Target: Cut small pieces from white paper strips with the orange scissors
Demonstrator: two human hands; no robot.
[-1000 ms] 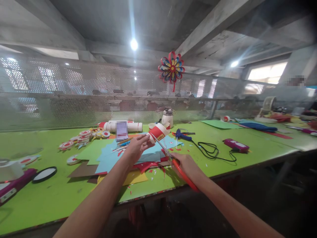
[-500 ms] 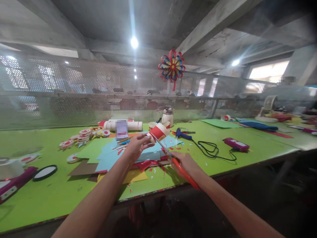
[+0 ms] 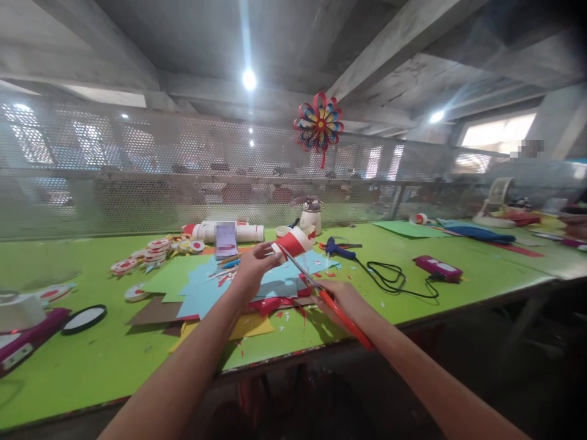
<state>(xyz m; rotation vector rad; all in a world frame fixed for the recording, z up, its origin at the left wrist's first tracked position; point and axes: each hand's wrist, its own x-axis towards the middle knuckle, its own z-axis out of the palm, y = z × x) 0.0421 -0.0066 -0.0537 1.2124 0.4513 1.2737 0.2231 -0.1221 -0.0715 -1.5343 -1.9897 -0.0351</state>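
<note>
A white paper cup with a red band (image 3: 297, 243) is tilted above the paper pile, its rim end pinched in my left hand (image 3: 257, 264). My right hand (image 3: 342, 299) is closed round the red handles of a pair of scissors (image 3: 337, 310). The scissor blades reach up and left to the cup's side, near my left fingertips; whether they have cut into it I cannot tell. Beneath the hands lie light blue paper sheets (image 3: 197, 296), with red scraps and a yellow sheet (image 3: 252, 326) by the table edge.
A blue glue gun (image 3: 338, 249) with a black cable lies to the right, by a purple box (image 3: 438, 269). Behind stand a bottle (image 3: 310, 219), a phone (image 3: 226, 239) and stacked cups (image 3: 250, 233). Round red-and-white pieces (image 3: 158, 245) and a black-rimmed disc (image 3: 83, 319) are left.
The cup has turned slightly in my left hand, so the yellow mark on its red band no longer shows. My right hand and the scissors have hardly moved.
</note>
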